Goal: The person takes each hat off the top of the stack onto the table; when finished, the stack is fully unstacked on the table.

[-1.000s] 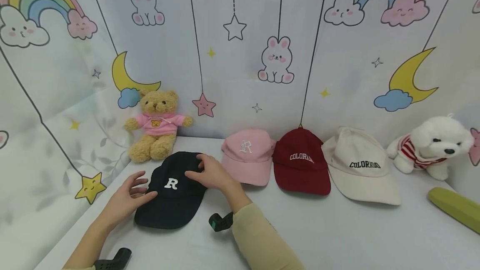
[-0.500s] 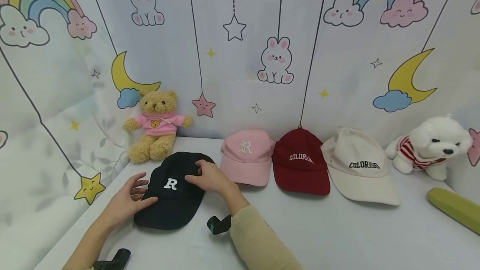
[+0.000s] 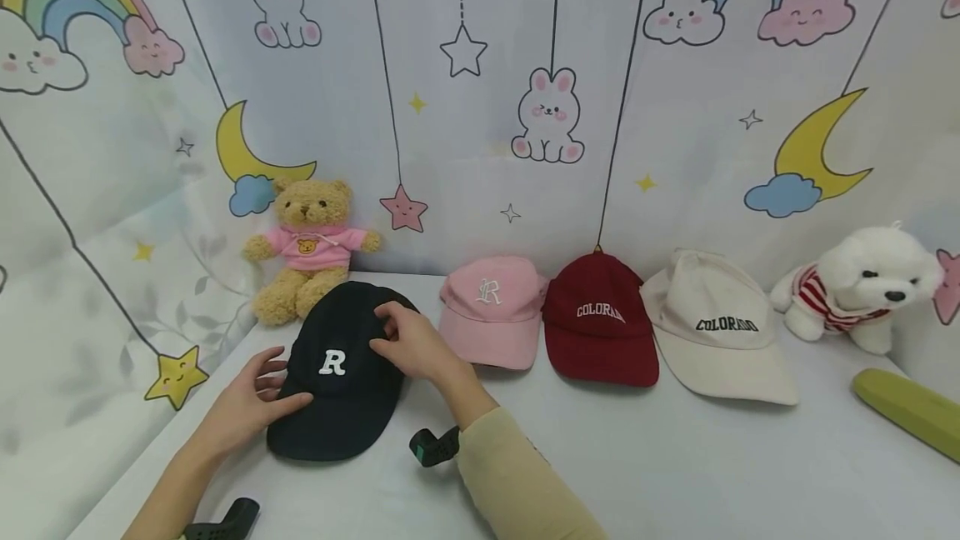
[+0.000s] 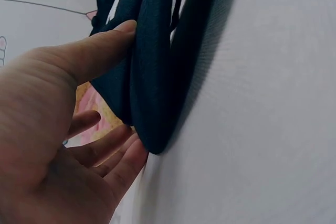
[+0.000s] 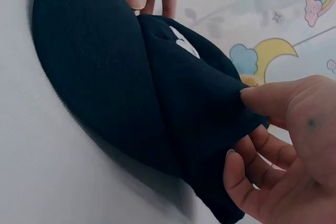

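A black baseball cap [image 3: 341,402] with a white letter R stands at the left of the white table, its brim toward me. My right hand [image 3: 416,346] pinches the right side of the crown. The right wrist view shows the thumb [image 5: 268,98] outside and the curled fingers under the cloth. My left hand [image 3: 247,398] holds the cap's left edge where brim and crown meet. In the left wrist view its thumb [image 4: 105,48] lies on the front and its fingertips touch the side.
A teddy bear [image 3: 311,240] in a pink hoodie sits behind the cap. To the right stand a pink cap [image 3: 487,340], a red cap [image 3: 600,357], a cream cap [image 3: 735,365] and a white plush dog [image 3: 862,282]. A green object [image 3: 911,411] lies at the right edge.
The black cap's crown has risen and stands fuller, now covering part of the bear's foot. My right hand went down slightly, then up with the crown. My left thumb has settled against the cap.
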The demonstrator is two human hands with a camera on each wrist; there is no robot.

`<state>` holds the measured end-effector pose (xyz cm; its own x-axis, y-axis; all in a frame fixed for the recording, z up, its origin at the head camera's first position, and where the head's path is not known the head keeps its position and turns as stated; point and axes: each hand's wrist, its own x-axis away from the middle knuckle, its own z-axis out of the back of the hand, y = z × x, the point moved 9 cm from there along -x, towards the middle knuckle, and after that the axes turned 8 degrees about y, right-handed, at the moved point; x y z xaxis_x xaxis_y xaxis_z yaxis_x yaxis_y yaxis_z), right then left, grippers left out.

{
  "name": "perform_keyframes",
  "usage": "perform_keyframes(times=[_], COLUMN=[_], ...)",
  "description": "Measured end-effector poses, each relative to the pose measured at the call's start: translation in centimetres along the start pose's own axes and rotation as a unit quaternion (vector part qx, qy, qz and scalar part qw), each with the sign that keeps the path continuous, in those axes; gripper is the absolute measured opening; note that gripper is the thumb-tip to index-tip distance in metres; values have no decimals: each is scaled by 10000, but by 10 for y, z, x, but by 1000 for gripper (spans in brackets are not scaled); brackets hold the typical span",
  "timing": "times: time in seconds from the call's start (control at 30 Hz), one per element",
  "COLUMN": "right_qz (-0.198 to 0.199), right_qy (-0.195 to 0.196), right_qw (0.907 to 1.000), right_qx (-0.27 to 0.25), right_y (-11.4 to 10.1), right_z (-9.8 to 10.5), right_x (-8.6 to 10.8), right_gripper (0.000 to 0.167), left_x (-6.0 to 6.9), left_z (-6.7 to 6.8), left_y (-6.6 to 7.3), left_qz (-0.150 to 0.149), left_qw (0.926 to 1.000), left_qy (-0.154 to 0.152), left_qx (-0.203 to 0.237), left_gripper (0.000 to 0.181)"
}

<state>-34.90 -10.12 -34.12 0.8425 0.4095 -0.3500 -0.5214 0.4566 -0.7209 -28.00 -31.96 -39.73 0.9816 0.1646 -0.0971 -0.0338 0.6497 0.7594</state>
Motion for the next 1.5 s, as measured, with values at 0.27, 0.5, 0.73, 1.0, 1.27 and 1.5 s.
perform_keyframes(times=[0.27, 0.5, 0.73, 1.0, 1.27, 1.5], right_qz=[260, 188, 98, 138, 122, 118], right_qy=[8, 17, -12, 11, 54, 149], right_qw=[9997, 9997, 9998, 9999, 9999, 9998], right_qx=[45, -136, -162, -92, -74, -80], right_y=[-18, -21, -17, -17, -17, -18], right_z=[6, 8, 7, 8, 8, 16], right_x=[0, 1, 2, 1, 1, 0], right_gripper=[43, 42, 48, 51, 53, 53], left_x=[0, 0, 3, 3, 3, 1], left_z=[5, 10, 8, 7, 10, 11], left_y=[-6, -8, -5, 2, 9, 24], left_qz=[290, 352, 361, 313, -36, -241], left_qw=[9993, 9978, 9978, 9976, 9951, 9933], left_qy=[109, 352, 431, 516, 732, 922], left_qx=[-224, -428, -345, -351, -667, -653], left_gripper=[105, 100, 101, 101, 98, 97])
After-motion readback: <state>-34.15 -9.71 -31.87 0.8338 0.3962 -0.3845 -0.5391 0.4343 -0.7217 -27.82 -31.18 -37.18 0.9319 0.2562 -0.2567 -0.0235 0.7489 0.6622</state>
